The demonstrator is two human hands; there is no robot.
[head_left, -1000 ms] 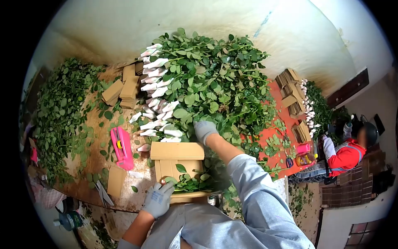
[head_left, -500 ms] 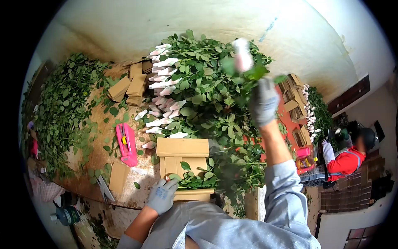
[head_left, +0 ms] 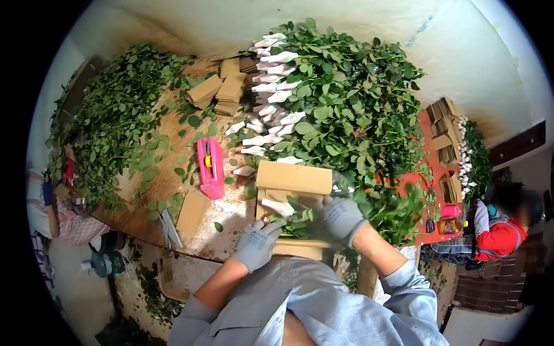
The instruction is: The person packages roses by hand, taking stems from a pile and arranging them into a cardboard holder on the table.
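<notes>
A grey glove covers my left hand (head_left: pixel 255 247), its fingers pressed together at the left end of a rose bundle (head_left: pixel 295 230) lying on cardboard by my waist. What lies under the fingertips is partly hidden. My right hand (head_left: pixel 341 222), gloved too and blurred, closes on the leafy stem of a rose (head_left: pixel 278 206), whose bud wears a white sleeve and points left over the cardboard. Just beyond stands a block of folded cardboard (head_left: pixel 294 177). More white-sleeved roses (head_left: pixel 280 69) are piled behind it, buds to the left.
Left of the cardboard lie a pink stapler-like tool (head_left: pixel 210 167), a flat card (head_left: pixel 193 213) and a grey metal tool (head_left: pixel 170 229). Cardboard pieces (head_left: pixel 231 89) are stacked behind. Cut foliage (head_left: pixel 109 121) covers the far left. A person in red (head_left: pixel 501 233) is at the right.
My right hand has come down from the upper right, bringing the sleeved rose onto the cardboard near my left hand. The view has shifted, so the table appears further right and higher.
</notes>
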